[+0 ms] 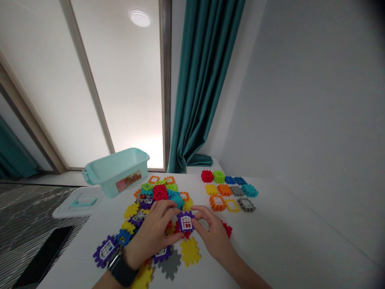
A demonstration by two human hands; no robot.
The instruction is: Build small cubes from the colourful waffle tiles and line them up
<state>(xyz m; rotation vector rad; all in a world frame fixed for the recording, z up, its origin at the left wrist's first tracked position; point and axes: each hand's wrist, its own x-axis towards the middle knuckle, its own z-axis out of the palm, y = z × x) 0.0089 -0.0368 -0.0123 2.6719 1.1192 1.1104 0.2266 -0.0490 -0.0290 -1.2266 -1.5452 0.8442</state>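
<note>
Two hands hold a purple window piece over a white table

A person's left hand (152, 233), with a dark watch (122, 267) at the wrist, and right hand (212, 233) are close together, clamped by the fingertips on opposite sides of a small purple window piece (185, 222) with notched edges. It sits near the middle of the white table (255, 257), just above red notched pieces (187, 234). Whether it is joined to them, I cannot tell.

Mixed pieces spread from beneath the left hand towards the far edge; a yellow square (190, 252) lies nearer the close edge. Right of these, near the far edge, sit rows of pieces grouped by colour, including a red stack (207, 176). A mint bin (129, 170) stands at the far left corner, its clear lid (76, 202) beside it at the left edge.

The step in hand appears to be lining up or handling this one piece; any further move calls for even fingertip pressure and matched notches.
</note>
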